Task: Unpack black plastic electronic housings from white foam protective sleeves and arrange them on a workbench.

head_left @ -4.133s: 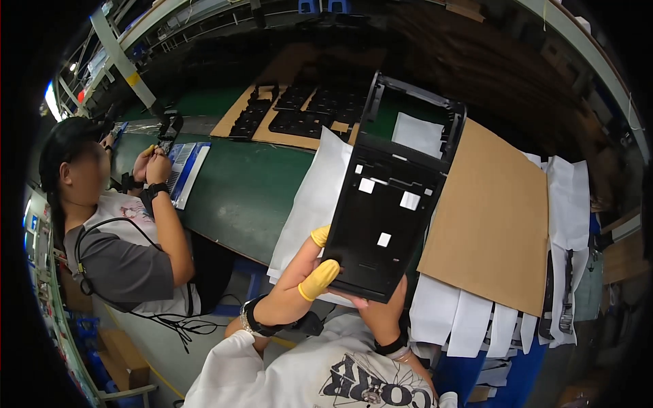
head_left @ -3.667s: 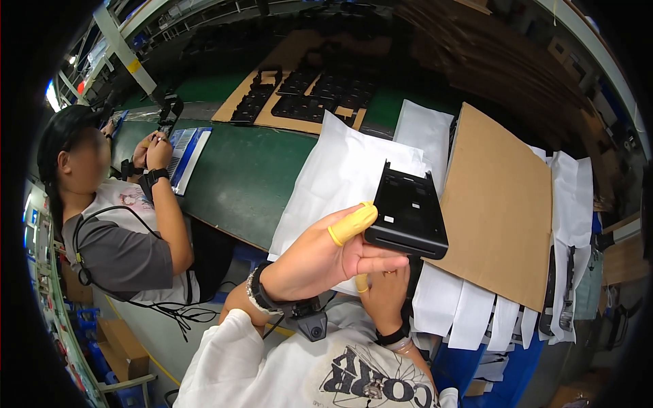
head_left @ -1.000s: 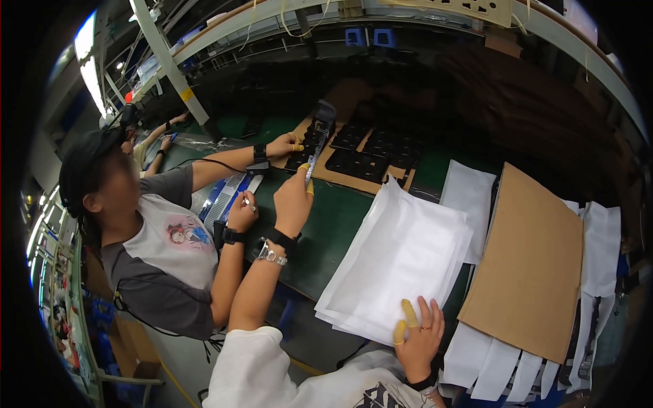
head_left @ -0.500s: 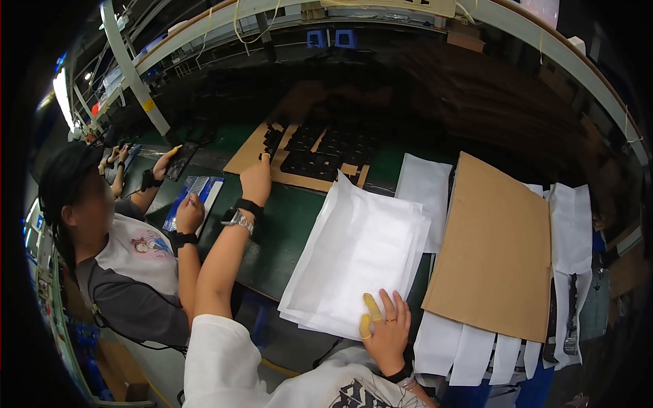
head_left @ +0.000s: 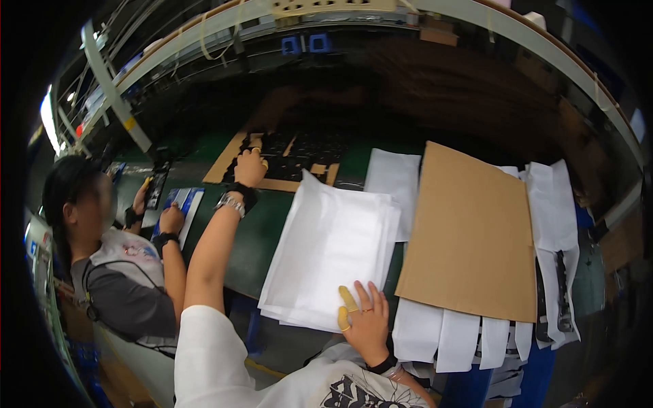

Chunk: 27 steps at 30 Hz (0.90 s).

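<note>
My left hand point(head_left: 250, 168), with yellow covers on two fingertips, reaches across to a cardboard sheet point(head_left: 221, 163) bearing several flat black cut-out parts point(head_left: 286, 153). Its fingers are curled together at the near end of a black part point(head_left: 241, 145) on the left of the sheet; the exact grip is partly hidden. My right hand point(head_left: 367, 323) lies with fingers spread on the near right corner of a stack of white sheets point(head_left: 333, 245). Two of its digits also wear yellow covers. Nothing shows in its grasp.
At right, a large brown cardboard point(head_left: 469, 238) lies over several white sleeves point(head_left: 415, 333). Another white sleeve point(head_left: 558, 224) with a black strip sits beyond it. A co-worker point(head_left: 122, 272) sits close on my left, holding a black part point(head_left: 158, 183) near a blue-and-white packet point(head_left: 180, 211).
The view has shifted, so most things sit farther left. My left hand has gone from an outstretched finger to curled fingers at the left black part. My right hand stays on the white sheets.
</note>
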Each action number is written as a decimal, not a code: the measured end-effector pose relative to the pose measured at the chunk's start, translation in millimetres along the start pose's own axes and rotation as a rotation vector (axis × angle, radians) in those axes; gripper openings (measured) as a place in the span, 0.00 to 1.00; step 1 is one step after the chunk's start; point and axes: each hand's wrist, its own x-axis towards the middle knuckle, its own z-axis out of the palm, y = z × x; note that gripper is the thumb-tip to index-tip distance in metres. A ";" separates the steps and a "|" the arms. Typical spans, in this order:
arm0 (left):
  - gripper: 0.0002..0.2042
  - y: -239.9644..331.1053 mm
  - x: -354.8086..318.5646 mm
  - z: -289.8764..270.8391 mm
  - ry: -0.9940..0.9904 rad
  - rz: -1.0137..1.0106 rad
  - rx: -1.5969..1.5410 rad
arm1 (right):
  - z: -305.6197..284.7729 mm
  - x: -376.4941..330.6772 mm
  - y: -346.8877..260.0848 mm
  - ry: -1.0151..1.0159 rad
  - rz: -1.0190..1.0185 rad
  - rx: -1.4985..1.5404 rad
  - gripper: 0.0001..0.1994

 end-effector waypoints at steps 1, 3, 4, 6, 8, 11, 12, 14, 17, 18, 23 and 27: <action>0.15 12.7 -3.8 -3.2 0.080 0.139 -0.110 | 3.2 -0.4 0.5 -0.007 -0.012 0.011 0.20; 0.14 54.3 -22.5 -30.0 0.055 0.355 -0.448 | 10.6 -1.6 -6.2 -0.012 -0.011 0.028 0.20; 0.13 87.5 -36.4 -54.1 -0.054 0.418 -0.668 | 12.4 -2.0 -11.2 0.002 0.043 -0.001 0.20; 0.13 178.6 -67.8 -107.3 -0.490 0.407 -0.862 | 12.7 -2.1 -3.9 -0.013 0.023 0.015 0.20; 0.11 251.2 -96.8 -129.8 -0.324 0.812 -0.833 | 9.9 -2.6 1.9 0.006 0.065 0.005 0.20; 0.13 339.6 -131.3 -146.1 -0.233 1.281 -0.768 | 11.2 -1.8 0.3 0.025 0.071 0.042 0.20; 0.14 364.0 -141.4 -142.2 -0.246 1.369 -0.715 | 13.1 -2.7 -1.8 0.023 0.065 0.068 0.20; 0.17 417.6 -160.3 -116.6 -0.236 1.479 -0.571 | 15.7 -4.2 -5.1 0.055 0.078 0.089 0.20; 0.18 490.6 -187.5 -103.5 -0.451 1.311 -0.590 | 24.9 -5.8 -4.5 0.078 0.056 0.145 0.18; 0.18 511.7 -190.4 -89.0 -0.445 1.258 -0.635 | 15.2 -2.0 -1.8 0.086 0.048 0.135 0.18; 0.21 557.7 -194.2 -40.7 -0.281 1.231 -0.439 | 30.3 -15.9 9.1 -0.039 -0.045 0.017 0.19; 0.30 532.0 -169.4 -35.5 -0.288 1.132 -0.360 | 11.1 -7.1 2.1 -0.110 -0.068 0.090 0.19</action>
